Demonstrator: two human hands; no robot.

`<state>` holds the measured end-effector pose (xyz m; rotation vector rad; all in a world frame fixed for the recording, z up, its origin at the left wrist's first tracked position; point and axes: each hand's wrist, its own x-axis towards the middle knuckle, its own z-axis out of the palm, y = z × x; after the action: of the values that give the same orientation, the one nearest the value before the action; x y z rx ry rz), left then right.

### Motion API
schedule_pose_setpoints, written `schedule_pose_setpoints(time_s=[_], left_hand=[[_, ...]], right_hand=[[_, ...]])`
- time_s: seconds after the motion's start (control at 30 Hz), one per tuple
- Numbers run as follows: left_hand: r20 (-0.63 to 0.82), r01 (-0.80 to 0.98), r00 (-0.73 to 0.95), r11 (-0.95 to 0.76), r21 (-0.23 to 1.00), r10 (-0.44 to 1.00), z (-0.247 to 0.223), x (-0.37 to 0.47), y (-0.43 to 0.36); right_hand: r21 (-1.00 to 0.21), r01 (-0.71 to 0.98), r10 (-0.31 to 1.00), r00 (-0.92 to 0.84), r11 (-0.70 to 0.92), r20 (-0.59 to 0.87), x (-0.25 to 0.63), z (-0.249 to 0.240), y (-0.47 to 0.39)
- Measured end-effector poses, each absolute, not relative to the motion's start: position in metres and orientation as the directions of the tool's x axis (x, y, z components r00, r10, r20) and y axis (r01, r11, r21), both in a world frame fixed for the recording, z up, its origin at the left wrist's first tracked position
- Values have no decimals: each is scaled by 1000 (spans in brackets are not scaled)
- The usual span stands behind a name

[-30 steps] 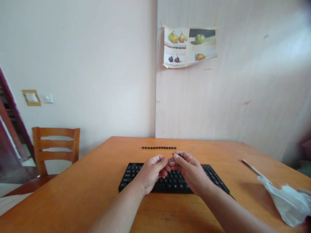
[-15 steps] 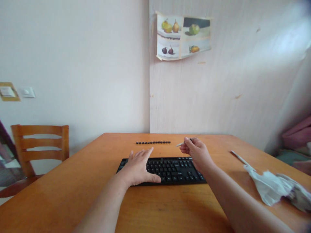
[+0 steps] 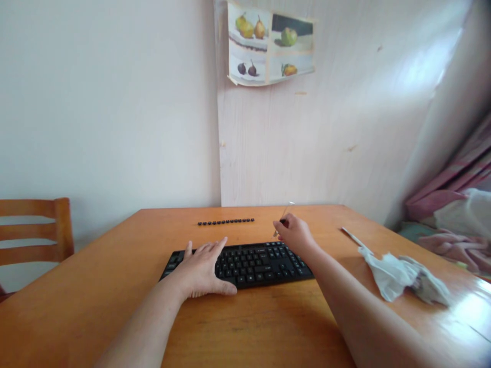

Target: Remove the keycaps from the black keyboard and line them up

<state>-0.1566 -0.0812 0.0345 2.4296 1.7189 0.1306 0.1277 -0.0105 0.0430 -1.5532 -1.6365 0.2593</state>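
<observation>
A black keyboard (image 3: 249, 266) lies on the wooden table (image 3: 230, 327). My left hand (image 3: 203, 271) is over its left part, with fingers and thumb spread and nothing held. Above the keyboard's far right edge, my right hand (image 3: 293, 232) pinches a thin tool (image 3: 275, 233), whose tip points down and to the left; its exact kind is too small to tell. Behind the keyboard runs a straight row of several small black keycaps (image 3: 226, 222).
On the right of the table are a thin pale stick (image 3: 355, 237), a white plastic bag (image 3: 389, 276) and a greyish cloth (image 3: 431, 286). A wooden chair (image 3: 63, 230) stands at the left. Fruit pictures (image 3: 268, 46) hang on the wall.
The view has turned to the right. My right hand has tilted the thin tool more steeply, tip down, near the keyboard's far edge. My left hand stays spread over the keyboard's left part.
</observation>
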Motion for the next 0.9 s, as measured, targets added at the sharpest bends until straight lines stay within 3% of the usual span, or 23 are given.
schedule_pose_setpoints(time_s=[0.13,0.5,0.9], left_hand=[[17,924,332,-329,197,943,33,-154,-81],[98,891,378,-391,231,920,29,-146,-78],[54,900,360,-362,245,931,29,-144,-80]], right_hand=[[-573,790,890,81,216,448,122,43,-15],[-590,781,907,77,203,415,118,34,-16],[-572,799,914,73,186,398,120,31,-15]])
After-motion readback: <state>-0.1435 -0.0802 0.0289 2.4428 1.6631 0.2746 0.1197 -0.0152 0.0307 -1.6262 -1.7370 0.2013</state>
